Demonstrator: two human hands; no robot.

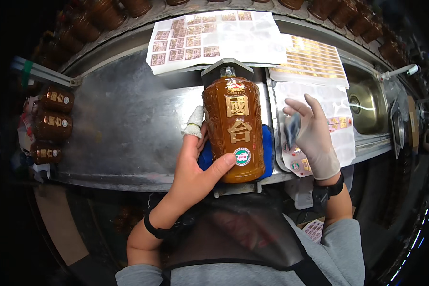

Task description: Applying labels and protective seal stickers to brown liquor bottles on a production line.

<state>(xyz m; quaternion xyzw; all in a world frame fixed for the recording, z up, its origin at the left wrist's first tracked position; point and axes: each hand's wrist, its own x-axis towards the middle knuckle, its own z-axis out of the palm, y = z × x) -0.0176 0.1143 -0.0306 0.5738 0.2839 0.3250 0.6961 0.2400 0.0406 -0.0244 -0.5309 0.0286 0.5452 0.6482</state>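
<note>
A brown bottle (232,128) with raised gold characters, a red-and-gold emblem and a round green-and-white sticker (242,157) lies with its neck pointing away from me. Blue padding (268,151) shows at both its sides, under it. My left hand (195,164) grips the bottle's lower left side, its thumb beside the sticker; one finger wears a white cover (193,123). To the right, apart from the bottle, my right hand (314,133) wears a thin pale glove with several fingers extended. At its thumb side it holds a small dark bluish pointed thing (292,128); its kind is unclear.
Sticker sheets (291,93) lie under my right hand, with gold-striped sheets (314,58) beyond. A partly used label sheet (214,40) lies behind the bottle. Several brown bottles (54,125) stand at the left, more along the far edge. A metal sink (367,107) is at the right.
</note>
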